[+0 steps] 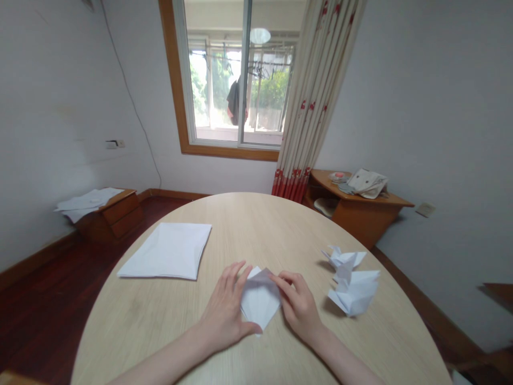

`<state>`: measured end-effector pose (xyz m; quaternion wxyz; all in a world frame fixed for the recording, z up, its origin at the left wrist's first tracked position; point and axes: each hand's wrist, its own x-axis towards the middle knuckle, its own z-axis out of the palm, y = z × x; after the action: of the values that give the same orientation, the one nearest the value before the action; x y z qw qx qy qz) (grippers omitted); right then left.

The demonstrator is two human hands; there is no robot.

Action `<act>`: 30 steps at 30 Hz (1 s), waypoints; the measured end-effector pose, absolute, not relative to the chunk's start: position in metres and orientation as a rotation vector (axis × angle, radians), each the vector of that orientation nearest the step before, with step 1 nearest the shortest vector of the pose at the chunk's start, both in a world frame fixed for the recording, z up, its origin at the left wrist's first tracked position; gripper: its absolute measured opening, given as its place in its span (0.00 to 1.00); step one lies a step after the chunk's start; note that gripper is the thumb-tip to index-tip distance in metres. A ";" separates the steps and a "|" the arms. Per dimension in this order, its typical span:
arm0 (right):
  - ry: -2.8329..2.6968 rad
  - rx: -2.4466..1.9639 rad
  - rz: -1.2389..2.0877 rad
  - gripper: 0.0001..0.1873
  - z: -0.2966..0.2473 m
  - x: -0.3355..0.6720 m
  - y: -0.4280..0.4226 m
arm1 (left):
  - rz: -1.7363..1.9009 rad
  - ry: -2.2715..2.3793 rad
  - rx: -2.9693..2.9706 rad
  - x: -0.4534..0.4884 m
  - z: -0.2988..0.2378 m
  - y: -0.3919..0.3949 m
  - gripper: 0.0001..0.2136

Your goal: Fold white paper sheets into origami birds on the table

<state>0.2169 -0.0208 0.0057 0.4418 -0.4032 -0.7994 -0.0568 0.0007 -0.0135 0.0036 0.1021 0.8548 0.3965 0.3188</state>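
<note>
A small folded sheet of white paper point(259, 305), diamond-shaped with creases, lies on the round table in front of me. My left hand point(228, 302) rests along its left edge, fingers reaching to the upper corner and thumb on the bottom tip, steadying it. At the upper right edge, my right hand point(298, 305) pinches a raised flap between thumb and curled fingers. To the right stand two folded paper figures point(358, 291) with pointed parts, one behind the other and seeming to touch. On the left lies a stack of white paper point(168, 250).
The pale wooden round table point(248, 224) fills the foreground. Behind it on the right is a corner desk point(356, 214) carrying a cloth bag point(367, 183). A low wooden cabinet point(120, 214) with papers stands at left. A curtain point(312, 107) hangs beside the window.
</note>
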 end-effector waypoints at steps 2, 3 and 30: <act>-1.988 -0.986 -0.131 0.27 0.005 0.216 -0.020 | 0.949 1.148 2.523 0.001 0.004 -0.015 0.60; -1.990 -0.977 -0.128 0.29 0.005 0.216 -0.020 | 0.955 1.135 2.519 0.001 0.004 -0.015 0.59; -2.036 -0.828 -0.063 0.18 0.016 0.211 -0.024 | 0.954 1.153 2.427 0.003 0.000 -0.018 0.59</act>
<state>0.2110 -0.0235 0.0158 0.4540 -0.3354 -0.8251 -0.0257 0.0033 -0.0183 0.0003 0.1445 0.8423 0.4001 0.3311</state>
